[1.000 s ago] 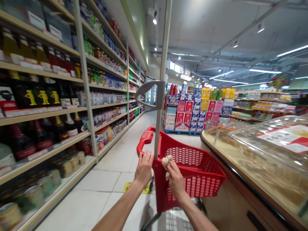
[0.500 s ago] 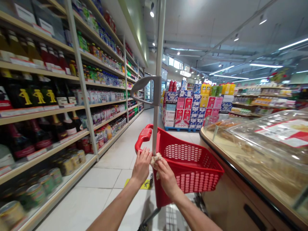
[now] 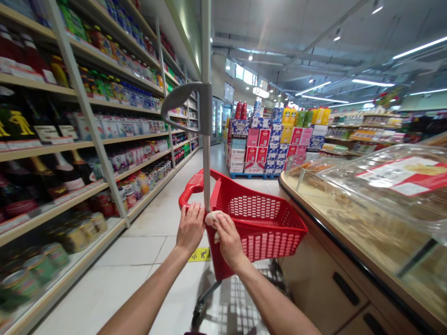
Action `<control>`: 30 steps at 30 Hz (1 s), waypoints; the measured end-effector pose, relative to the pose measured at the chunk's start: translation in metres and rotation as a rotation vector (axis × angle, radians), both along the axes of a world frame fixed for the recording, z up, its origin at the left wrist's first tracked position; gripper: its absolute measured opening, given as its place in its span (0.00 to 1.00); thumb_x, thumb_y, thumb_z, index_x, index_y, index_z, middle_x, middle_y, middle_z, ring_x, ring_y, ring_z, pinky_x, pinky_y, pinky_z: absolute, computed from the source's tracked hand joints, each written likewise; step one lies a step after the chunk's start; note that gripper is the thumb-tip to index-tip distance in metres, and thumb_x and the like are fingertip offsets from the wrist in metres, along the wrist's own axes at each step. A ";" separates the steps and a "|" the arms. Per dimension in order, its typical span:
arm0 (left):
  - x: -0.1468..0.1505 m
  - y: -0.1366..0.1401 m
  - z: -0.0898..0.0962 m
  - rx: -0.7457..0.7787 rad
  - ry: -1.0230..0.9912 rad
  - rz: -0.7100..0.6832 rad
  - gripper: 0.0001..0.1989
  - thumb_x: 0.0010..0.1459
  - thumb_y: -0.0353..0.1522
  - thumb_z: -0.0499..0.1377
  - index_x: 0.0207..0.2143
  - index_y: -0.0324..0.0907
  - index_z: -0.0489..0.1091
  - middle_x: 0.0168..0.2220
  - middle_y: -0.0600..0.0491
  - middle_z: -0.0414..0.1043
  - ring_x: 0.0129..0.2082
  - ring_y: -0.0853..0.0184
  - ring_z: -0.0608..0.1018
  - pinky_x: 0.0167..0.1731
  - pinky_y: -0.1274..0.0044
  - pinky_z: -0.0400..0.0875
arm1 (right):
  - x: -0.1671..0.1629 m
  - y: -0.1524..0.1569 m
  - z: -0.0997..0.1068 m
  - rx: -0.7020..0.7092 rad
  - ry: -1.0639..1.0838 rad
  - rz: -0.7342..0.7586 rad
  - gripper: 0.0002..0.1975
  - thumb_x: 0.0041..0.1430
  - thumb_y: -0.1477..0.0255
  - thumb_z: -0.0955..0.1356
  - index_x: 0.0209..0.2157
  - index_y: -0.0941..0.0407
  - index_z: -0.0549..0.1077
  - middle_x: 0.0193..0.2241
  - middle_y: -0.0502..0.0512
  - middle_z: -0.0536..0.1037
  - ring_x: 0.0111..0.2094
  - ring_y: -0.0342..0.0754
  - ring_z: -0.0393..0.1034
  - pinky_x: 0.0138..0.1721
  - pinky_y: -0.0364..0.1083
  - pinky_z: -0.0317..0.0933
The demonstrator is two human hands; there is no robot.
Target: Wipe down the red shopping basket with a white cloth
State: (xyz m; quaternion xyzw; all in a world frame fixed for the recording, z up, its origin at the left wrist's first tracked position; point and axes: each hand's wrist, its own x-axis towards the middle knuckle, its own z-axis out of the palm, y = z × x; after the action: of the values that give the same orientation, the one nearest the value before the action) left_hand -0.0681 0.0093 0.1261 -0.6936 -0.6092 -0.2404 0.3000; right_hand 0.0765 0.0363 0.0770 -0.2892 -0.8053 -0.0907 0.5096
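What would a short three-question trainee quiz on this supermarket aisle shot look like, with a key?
1. True or false: the left hand rests on the rim of the red basket cart beside the grey pole.
2. What does the right hand hold against the rim? A) a bottle B) a crumpled pale cloth C) a price tag
3. Fill in: the shelves of bottles and cans stand on the person's ____ side, with the glass-topped counter opposite.

Key: 1 true; 2 B; 3 left.
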 end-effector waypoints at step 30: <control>-0.012 0.032 -0.004 -0.085 -0.251 -0.213 0.21 0.52 0.29 0.47 0.50 0.36 0.57 0.55 0.45 0.57 0.60 0.58 0.49 0.57 0.59 0.36 | -0.004 0.017 -0.054 -0.143 -0.094 -0.177 0.16 0.59 0.76 0.56 0.46 0.55 0.68 0.47 0.57 0.64 0.49 0.50 0.56 0.49 0.53 0.55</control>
State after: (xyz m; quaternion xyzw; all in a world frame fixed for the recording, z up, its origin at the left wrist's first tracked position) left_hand -0.0797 0.0418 0.1216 -0.7306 -0.5747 -0.3298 0.1648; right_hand 0.0729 0.0533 0.0228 -0.3904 -0.8040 -0.0910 0.4392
